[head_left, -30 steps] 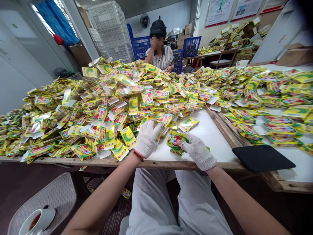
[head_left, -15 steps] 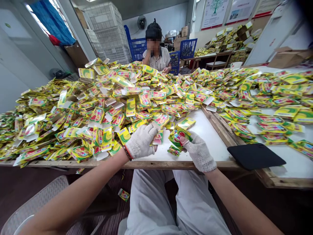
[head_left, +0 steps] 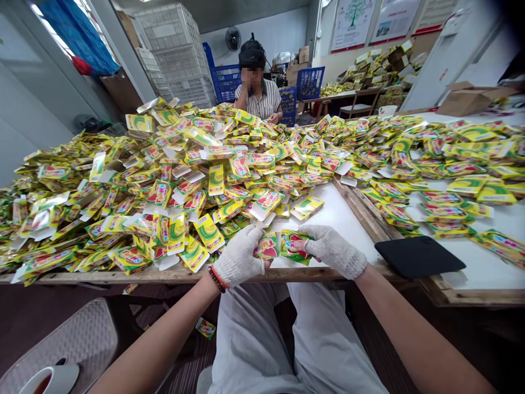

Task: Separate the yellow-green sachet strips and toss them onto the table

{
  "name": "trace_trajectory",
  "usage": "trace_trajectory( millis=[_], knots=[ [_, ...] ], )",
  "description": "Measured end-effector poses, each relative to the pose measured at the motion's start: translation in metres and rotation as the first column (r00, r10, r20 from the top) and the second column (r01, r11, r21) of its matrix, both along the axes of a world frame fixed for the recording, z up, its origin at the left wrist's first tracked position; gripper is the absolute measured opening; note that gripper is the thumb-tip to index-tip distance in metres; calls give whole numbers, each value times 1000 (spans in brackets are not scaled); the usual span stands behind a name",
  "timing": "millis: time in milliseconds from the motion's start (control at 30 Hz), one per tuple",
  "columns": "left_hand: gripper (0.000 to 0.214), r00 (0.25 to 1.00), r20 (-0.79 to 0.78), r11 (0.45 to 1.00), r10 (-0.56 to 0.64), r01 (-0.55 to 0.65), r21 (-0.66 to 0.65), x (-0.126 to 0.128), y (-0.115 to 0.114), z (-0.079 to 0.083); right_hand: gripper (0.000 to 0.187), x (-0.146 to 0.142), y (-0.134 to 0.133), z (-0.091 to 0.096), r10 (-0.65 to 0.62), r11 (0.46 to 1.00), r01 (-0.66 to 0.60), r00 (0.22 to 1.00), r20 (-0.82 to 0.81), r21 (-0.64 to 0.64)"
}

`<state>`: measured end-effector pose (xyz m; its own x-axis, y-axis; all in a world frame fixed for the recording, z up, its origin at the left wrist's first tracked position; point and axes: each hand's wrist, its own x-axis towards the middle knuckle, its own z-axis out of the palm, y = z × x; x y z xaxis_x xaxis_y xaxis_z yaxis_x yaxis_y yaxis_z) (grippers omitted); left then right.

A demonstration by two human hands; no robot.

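Observation:
In a white knitted glove, my left hand (head_left: 240, 257) is closed around a small yellow-and-green carton (head_left: 267, 246) with a red fruit print. My right hand (head_left: 336, 251), gloved likewise, pinches a shiny green packet (head_left: 290, 244) with similar print. Carton and packet face each other almost end to end, just above the table's front edge; I cannot tell whether they touch. A large heap of similar cartons (head_left: 159, 192), many with white flaps standing out, spreads beyond and left of my hands. One yellow carton (head_left: 307, 208) lies flat on the white tabletop (head_left: 348, 219).
A wooden strip (head_left: 356, 205) divides the tabletop; more cartons (head_left: 447, 212) lie right of it. A black flat device (head_left: 419, 256) rests near the front edge. At lower left, a cup (head_left: 61, 377) stands on a chair (head_left: 69, 350). A co-worker (head_left: 258, 98) sits opposite.
My left hand has taken hold of a carton and come nearer the edge. My right hand has brought its packet level with it. The view has shifted slightly.

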<state>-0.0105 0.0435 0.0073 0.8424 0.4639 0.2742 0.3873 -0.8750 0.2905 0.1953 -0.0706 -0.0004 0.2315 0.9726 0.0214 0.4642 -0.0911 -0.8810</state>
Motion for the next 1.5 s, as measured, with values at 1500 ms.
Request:
trace_trajectory(
  millis=[1500],
  knots=[
    [55, 1000, 8, 996, -24, 23, 87, 21, -20, -20, 32, -29, -14, -10, 173, 971, -216, 931, -322, -102]
  ],
)
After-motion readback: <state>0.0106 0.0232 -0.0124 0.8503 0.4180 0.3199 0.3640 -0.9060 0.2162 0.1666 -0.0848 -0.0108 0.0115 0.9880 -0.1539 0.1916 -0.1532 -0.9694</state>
